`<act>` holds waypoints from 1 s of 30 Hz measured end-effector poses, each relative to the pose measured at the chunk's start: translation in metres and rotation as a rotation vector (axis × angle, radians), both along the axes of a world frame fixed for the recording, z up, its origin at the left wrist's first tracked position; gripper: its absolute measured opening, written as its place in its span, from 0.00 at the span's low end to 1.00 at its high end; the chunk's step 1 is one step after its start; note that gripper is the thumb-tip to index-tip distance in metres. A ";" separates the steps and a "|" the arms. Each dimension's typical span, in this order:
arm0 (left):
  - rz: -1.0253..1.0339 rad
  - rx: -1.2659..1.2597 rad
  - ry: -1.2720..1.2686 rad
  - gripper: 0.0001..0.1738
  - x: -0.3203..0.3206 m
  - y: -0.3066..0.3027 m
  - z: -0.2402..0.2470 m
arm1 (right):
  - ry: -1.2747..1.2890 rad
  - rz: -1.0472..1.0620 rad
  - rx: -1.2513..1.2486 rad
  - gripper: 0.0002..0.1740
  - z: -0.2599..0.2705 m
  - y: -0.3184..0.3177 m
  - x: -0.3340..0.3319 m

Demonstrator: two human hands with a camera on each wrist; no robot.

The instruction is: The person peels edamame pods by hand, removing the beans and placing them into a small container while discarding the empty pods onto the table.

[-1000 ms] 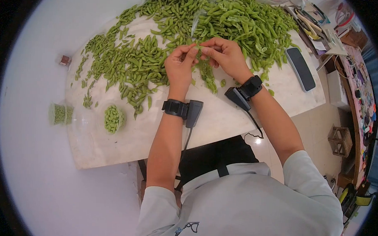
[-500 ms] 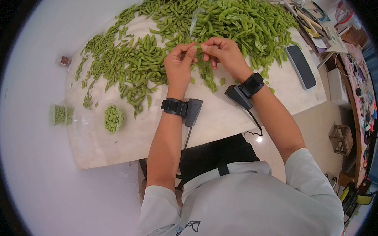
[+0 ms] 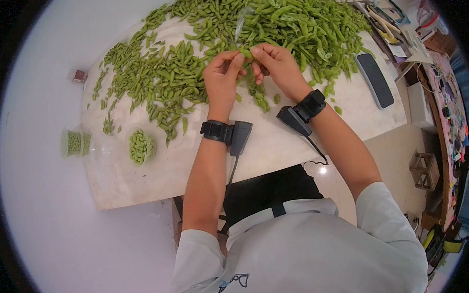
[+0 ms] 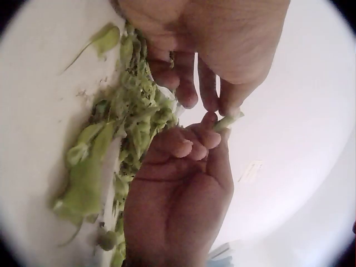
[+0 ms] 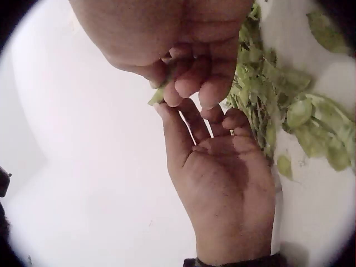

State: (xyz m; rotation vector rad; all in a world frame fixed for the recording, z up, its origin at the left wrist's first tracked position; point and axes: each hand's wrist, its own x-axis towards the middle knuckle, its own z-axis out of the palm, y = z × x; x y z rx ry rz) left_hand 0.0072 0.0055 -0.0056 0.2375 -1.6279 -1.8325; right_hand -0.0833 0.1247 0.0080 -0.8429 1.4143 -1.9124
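A green pod is held between both hands at the near side of the large pile. The left hand pinches its left end with thumb and index finger; the right hand grips the other end, its lower fingers bent. In the left wrist view, the pod shows at the fingertips between the left hand above and the right hand below. In the right wrist view, a tip of the pod sticks out from the right hand's fingers, against the left thumb.
Loose pods cover the table left and behind the hands. A tub of shelled beans stands at the left, another tub beyond it. A phone lies at the right; tools lie behind it.
The pod between the fingers shows larger than before. The right hand's thumb and fingers have shifted slightly on it; the left hand has hardly moved.
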 end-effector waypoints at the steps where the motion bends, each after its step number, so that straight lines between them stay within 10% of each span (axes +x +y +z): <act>1: 0.004 0.007 0.002 0.09 -0.001 0.000 0.000 | 0.011 -0.006 -0.005 0.14 0.000 0.000 0.000; 30: 0.014 -0.029 -0.004 0.13 0.000 0.002 0.001 | 0.116 -0.031 0.027 0.10 0.009 0.004 0.002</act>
